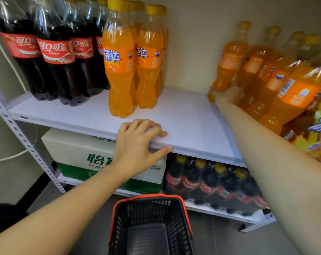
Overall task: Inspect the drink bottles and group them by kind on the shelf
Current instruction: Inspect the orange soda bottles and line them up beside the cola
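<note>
On the white shelf (185, 115), dark cola bottles (54, 57) with red labels stand at the left. Orange soda bottles (119, 57) with yellow caps stand beside them in the middle. At the right a row of several orange soda bottles (277, 76) leans, blurred. My right hand (227, 96) grips the base of the leftmost of these, an orange bottle (229, 57) tilted over the shelf. My left hand (137, 144) rests on the shelf's front edge, fingers on top and thumb under the lip.
A black basket (150, 227) with an orange rim sits on the floor below me. The lower shelf holds a white and green carton (76, 153) and a wrapped pack of cola bottles (211, 184). A perforated grey upright (18, 131) frames the left side.
</note>
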`<state>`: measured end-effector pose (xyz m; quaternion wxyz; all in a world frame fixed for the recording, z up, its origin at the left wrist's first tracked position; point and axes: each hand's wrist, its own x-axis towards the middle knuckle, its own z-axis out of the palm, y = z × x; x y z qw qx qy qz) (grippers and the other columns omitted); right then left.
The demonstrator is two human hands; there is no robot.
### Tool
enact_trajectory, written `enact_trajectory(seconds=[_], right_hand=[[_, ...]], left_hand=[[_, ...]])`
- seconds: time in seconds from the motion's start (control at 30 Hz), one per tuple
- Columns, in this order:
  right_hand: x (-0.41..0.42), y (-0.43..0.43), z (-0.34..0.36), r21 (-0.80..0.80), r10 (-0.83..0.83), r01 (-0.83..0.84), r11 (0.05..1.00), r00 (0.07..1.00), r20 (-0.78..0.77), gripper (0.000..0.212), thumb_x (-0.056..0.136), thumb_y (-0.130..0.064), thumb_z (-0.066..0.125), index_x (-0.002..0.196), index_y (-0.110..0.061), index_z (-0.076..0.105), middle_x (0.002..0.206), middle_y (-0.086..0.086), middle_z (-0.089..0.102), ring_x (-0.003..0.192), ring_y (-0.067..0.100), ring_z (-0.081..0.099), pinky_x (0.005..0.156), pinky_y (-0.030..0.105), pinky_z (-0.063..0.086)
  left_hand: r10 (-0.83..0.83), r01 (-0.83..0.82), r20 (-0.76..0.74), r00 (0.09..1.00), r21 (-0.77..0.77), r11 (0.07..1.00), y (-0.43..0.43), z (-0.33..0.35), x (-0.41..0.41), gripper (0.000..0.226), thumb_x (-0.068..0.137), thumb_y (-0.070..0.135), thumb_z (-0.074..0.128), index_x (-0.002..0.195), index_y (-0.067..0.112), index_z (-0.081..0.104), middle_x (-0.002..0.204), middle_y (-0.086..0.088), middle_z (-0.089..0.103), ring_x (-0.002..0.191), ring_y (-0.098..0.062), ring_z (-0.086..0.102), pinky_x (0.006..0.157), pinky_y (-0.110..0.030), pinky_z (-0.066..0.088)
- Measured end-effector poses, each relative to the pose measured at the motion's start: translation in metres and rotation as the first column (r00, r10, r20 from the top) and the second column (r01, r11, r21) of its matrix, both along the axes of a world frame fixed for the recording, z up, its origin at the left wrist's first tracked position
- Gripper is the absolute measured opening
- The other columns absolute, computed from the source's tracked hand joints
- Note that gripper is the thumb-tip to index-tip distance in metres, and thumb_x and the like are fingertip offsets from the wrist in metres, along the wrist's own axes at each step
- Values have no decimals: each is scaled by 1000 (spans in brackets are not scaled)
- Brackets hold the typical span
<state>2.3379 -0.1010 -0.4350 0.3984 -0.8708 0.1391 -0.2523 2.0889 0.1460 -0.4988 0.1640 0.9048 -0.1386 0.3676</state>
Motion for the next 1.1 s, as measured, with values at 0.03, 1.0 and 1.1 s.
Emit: enact_trajectory(seconds=[0.03,1.0,1.1], right_hand=[[0,0,0,16,8,-8,1000,1000,7,67,76,-45,84,132,-16,61,140,14,54,136,34,46,110,40,38],[-327,7,-6,514,697,-619,594,715,55,29,85,-22,82,112,-22,69,110,3,76,101,18,72,88,38,60],[-339,13,-19,488,715,-639,595,698,42,30,85,-14,81,111,-22,68,113,11,75,97,19,72,85,34,61]], left_hand=[[-2,2,2,1000,13,1000,0,0,0,40,85,69,65,104,34,71,113,11,67,107,-18,59,82,-37,37],[-747,178,-196,636,-904,389,-47,75,-59,50,89,35,62,136,19,58,124,-4,71,114,-21,68,91,-32,56],[-781,149,-151,605,-943,298,-49,79,-66,48,90,34,62,135,18,57,112,0,72,104,-18,70,81,-31,58]])
